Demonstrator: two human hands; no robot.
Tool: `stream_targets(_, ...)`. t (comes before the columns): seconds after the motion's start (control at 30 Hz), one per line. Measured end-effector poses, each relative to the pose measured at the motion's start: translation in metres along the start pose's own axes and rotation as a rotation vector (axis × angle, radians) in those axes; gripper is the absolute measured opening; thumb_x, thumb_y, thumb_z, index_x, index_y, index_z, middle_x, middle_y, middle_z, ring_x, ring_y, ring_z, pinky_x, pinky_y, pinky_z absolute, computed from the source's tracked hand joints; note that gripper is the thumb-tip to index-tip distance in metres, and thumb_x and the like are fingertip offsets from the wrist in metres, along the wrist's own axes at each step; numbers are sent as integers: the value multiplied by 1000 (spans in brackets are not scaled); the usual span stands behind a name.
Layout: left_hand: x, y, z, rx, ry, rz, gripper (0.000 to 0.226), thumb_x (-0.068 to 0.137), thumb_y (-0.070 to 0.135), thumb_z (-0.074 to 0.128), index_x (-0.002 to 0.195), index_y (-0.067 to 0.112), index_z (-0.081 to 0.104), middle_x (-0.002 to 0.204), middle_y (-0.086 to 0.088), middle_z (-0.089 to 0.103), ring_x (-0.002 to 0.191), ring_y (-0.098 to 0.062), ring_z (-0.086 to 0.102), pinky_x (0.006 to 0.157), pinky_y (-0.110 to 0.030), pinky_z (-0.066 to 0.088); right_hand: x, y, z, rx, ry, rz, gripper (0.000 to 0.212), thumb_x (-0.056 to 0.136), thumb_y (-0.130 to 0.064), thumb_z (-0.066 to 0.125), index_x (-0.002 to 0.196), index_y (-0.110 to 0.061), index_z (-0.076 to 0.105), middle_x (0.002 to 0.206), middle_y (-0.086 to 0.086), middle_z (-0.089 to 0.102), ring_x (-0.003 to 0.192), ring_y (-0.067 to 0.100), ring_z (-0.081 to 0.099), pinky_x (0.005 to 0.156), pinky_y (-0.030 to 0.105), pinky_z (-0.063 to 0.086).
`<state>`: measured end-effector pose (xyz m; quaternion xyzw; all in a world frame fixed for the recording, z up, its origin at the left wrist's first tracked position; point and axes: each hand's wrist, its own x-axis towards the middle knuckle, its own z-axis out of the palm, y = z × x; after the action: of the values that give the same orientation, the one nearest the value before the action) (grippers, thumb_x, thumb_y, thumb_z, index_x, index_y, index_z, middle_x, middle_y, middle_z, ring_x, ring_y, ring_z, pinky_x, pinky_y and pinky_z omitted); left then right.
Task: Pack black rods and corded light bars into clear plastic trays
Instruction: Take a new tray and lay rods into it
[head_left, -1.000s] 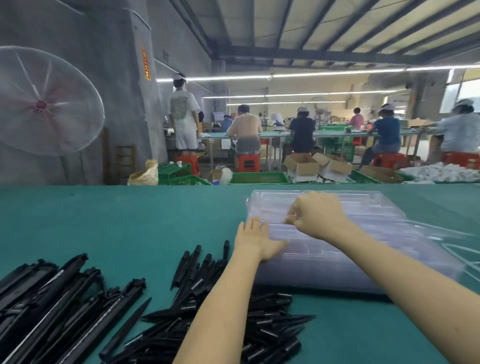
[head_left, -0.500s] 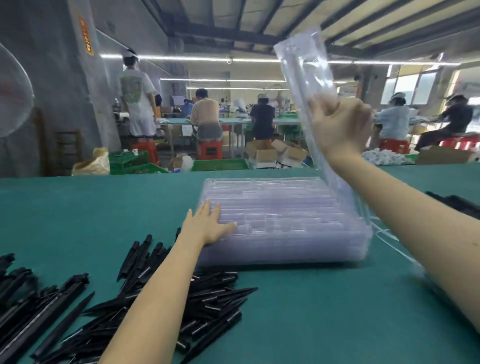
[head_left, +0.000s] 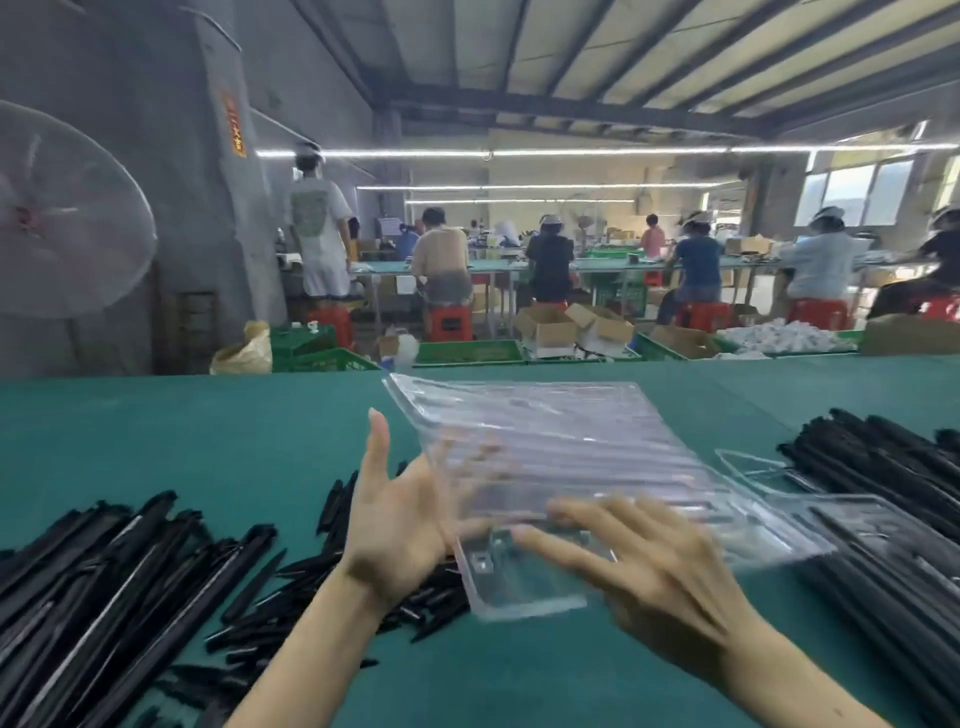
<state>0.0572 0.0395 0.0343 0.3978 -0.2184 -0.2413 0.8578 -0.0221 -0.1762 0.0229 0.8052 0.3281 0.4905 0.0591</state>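
Head view: left hand (head_left: 400, 512) and right hand (head_left: 644, 566), fingers spread, steady the empty tray (head_left: 561, 452) for loading rods (head_left: 291, 582).

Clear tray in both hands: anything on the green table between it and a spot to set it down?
Partly. The clear tray hangs tilted over the green table. Under its near left corner lies the pile of short black rods; on the right lie long black bars. The green strip nearest the camera shows nothing.
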Motion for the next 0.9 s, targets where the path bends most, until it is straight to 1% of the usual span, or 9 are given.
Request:
stream_targets(0.1, -56, -14, 14, -41, 150, -85, 63, 91, 55, 44, 138, 13, 46, 132, -18, 57, 122, -35, 54, 84, -60, 50, -25, -53, -5, 112, -97, 60, 58, 82, -9, 45, 134, -36, 44, 112, 0, 66, 85, 19, 64, 72, 31, 48)
stream_targets(0.23, -104, -46, 16, -132, 523, -150, 35, 100, 32, 34, 125, 8, 43, 120, -23, 61, 111, -41, 56, 65, -56, 53, -38, -120, -26, 297, -146, 39, 40, 90, -58, 46, 126, -42, 52, 122, -6, 50, 104, 11, 49, 86, 30, 36)
stream_targets(0.33, -132, -62, 12, -261, 553, -248, 41, 100, 33, 35, 130, 5, 41, 119, -25, 59, 114, -43, 53, 81, -66, 41, -38, -159, -44, 497, -144, -5, 26, 91, -44, 54, 101, -30, 73, 84, -7, 63, 72, 9, 55, 65, 25, 46)
stream_targets(0.4, -147, -74, 8, -369, 562, -288, 55, 100, 38, 35, 141, 1, 33, 124, -27, 54, 124, -44, 46, 79, -70, 41, -41, -172, -53, 670, -192, 68, 20, 88, -35, 61, 92, -24, 77, 76, -7, 63, 66, 10, 56, 59, 20, 48)
stream_targets(0.5, -169, -93, 4, -611, 518, -267, 58, 94, 44, 42, 130, -1, 41, 126, -30, 50, 133, -48, 33, 83, -70, 34, -47, -178, -65, 1096, -370, 462, 10, 82, -29, 73, 86, -21, 79, 74, -15, 63, 66, 3, 55, 62, 22, 46)
stream_targets(0.57, -181, -108, 3, -715, 507, -194, 53, 88, 42, 48, 119, -1, 48, 126, -30, 52, 132, -48, 34, 94, -70, 26, -54, -179, -64, 1234, -515, 679, 3, 78, -25, 78, 79, -22, 78, 75, -6, 68, 66, 3, 56, 64, 27, 44)
stream_targets(0.67, -189, -123, 1, -724, 537, -113, 51, 91, 38, 45, 130, 5, 47, 131, -26, 52, 130, -45, 39, 100, -67, 26, -58, -183, -64, 1237, -649, 720, 5, 77, -25, 79, 74, -22, 78, 76, 5, 70, 64, 5, 55, 61, 23, 42)
stream_targets(0.77, -187, -124, 0, -657, 570, -106, 48, 99, 34, 37, 141, 10, 39, 138, -20, 49, 131, -44, 39, 102, -67, 26, -53, -187, -67, 1220, -621, 680, 11, 71, -26, 84, 75, -18, 79, 73, 8, 69, 61, 6, 55, 59, 19, 40)
stream_targets(0.9, -188, -124, 2, -592, 572, -98, 43, 101, 37, 32, 135, 13, 44, 139, -18, 48, 133, -42, 37, 99, -66, 28, -48, -192, -69, 1152, -585, 581, 13, 74, -23, 82, 74, -11, 78, 69, 5, 70, 62, 19, 60, 60, 34, 48)
